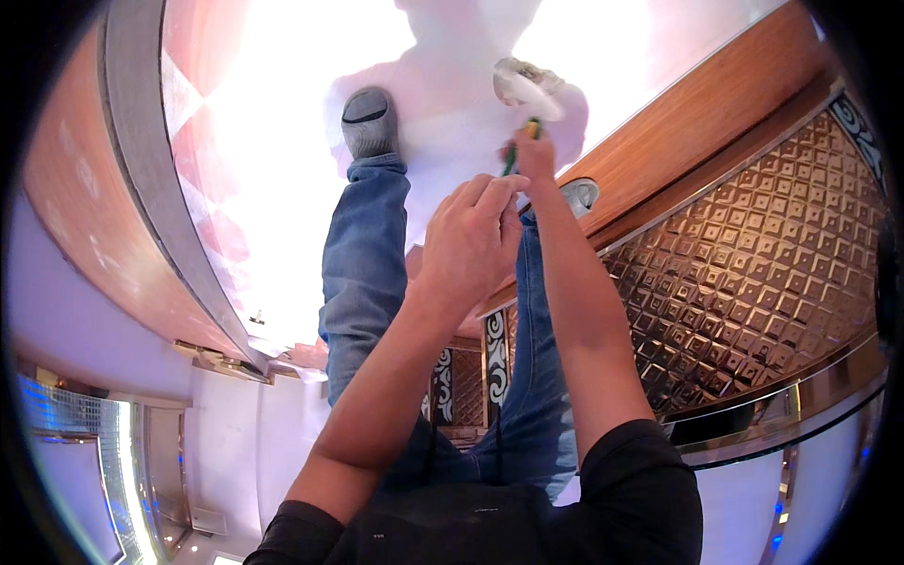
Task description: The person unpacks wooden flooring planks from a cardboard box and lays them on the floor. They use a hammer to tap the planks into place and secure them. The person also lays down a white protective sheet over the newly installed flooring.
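My right hand (pixel 530 158) is closed around the green and yellow handle of a tool (pixel 534 126). Its pale, whitish head is smeared by motion, so I cannot tell its exact kind. The head lies over a ragged grey-brown patch (pixel 514 68) on the bright white surface. Nearer to me, my left hand (pixel 468 240) has its fingers curled and pinched together close to the lower end of the green handle. What the left fingers hold, if anything, is hidden.
The brightly lit surface (pixel 282 122) bears my grey-clad left foot (pixel 371 127); my right foot (pixel 580 195) shows beside the wooden ledge (pixel 697 104). A bronze studded panel (pixel 753 273) runs along the right. A curved wooden edge (pixel 104 188) with a grey border rises at left.
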### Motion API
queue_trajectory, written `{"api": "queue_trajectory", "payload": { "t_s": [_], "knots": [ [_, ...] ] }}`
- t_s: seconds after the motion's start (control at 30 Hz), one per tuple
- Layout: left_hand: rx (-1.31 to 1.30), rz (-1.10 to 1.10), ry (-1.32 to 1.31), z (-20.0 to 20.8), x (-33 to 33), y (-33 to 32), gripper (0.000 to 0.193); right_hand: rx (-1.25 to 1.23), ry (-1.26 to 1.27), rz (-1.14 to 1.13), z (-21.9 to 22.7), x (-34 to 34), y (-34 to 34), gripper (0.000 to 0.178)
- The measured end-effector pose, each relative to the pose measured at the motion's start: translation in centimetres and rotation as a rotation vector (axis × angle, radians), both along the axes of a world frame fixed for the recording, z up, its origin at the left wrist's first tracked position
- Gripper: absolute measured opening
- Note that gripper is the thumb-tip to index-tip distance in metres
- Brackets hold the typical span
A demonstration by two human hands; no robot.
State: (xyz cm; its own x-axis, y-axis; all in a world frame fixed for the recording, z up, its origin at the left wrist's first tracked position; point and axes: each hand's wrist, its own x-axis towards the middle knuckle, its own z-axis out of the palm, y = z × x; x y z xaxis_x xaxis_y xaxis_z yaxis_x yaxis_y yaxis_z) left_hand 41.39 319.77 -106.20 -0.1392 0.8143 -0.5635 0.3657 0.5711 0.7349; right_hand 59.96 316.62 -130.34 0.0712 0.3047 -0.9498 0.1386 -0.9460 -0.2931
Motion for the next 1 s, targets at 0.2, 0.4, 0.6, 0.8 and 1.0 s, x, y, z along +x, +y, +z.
{"api": "queue_trajectory", "payload": {
  "t_s": [0.2,0.4,0.6,0.8,1.0],
  "knots": [
    [-0.018,-0.003,0.020,-0.1,-0.6,0.0,0.021,1.072,-0.777,0.727,-2.1,-1.7,6.6,0.028],
    [-0.063,-0.079,0.052,-0.4,-1.2,-0.1,0.024,0.567,-0.375,0.546,-3.1,-5.1,11.9,0.022],
    [-0.159,-0.118,0.089,0.4,-1.7,0.9,0.026,0.614,-0.272,-0.390,1.7,-1.7,21.3,0.010],
    [-0.196,-0.175,0.134,-0.3,-2.0,0.3,0.027,0.289,-0.308,0.947,12.6,3.4,8.3,0.034],
    [-0.191,-0.315,0.145,-1.2,-4.7,-9.9,0.026,0.135,0.048,0.651,35.6,2.9,-9.2,0.026]
  ]
}}
